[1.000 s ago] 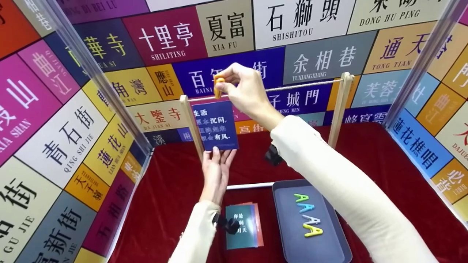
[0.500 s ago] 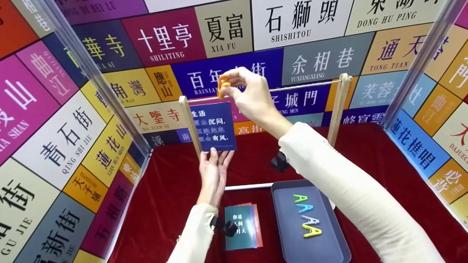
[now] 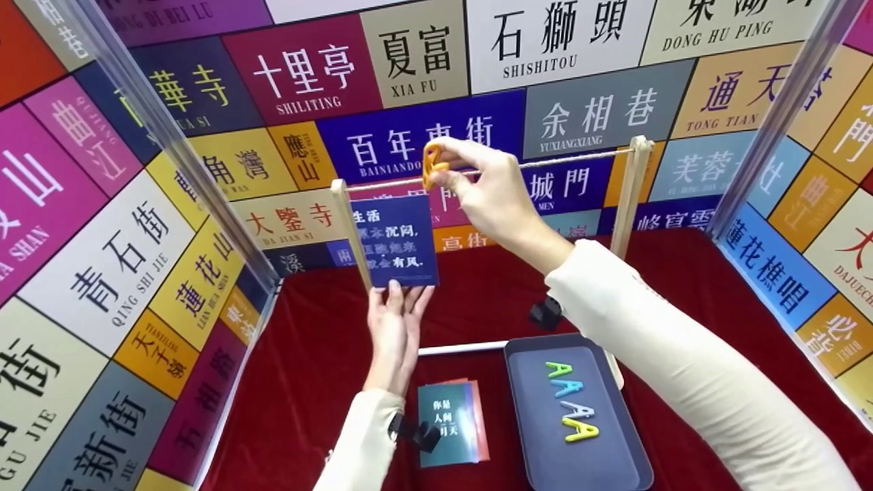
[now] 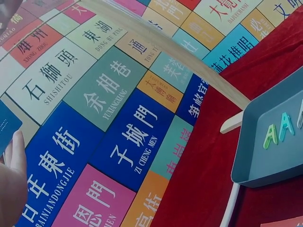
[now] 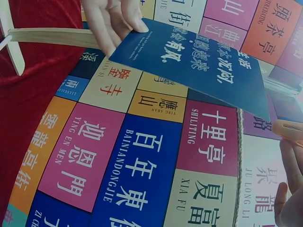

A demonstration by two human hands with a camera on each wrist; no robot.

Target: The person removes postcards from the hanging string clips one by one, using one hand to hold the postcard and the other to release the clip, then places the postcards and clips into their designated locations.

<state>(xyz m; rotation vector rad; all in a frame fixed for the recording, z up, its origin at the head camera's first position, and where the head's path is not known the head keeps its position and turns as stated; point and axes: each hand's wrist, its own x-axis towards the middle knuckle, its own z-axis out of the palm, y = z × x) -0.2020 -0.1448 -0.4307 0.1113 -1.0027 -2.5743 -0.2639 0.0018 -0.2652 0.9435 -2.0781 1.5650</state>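
A dark blue card (image 3: pixel 395 239) with white writing stands upright just below the cord (image 3: pixel 545 162), near the left post. My left hand (image 3: pixel 394 324) pinches its bottom edge between thumb and fingers. In the right wrist view the same card (image 5: pixel 199 71) is seen at a slant. My right hand (image 3: pixel 494 181) pinches an orange clothespin (image 3: pixel 431 166) at the cord, above the card's top right corner. Whether the clothespin touches the cord cannot be told. The left wrist view catches only part of the left hand (image 4: pixel 14 179).
Wooden posts (image 3: pixel 624 204) hold the cord across the red cloth (image 3: pixel 314 368). A grey tray (image 3: pixel 573 470) carries several coloured clothespins (image 3: pixel 580 429). Left of it lie stacked cards (image 3: pixel 447 423). Printed panels (image 3: pixel 303 78) wall the back and sides.
My right hand has shifted right along the cord with the orange clothespin. My left hand and the blue card have dropped slightly, widening the gap below the cord.
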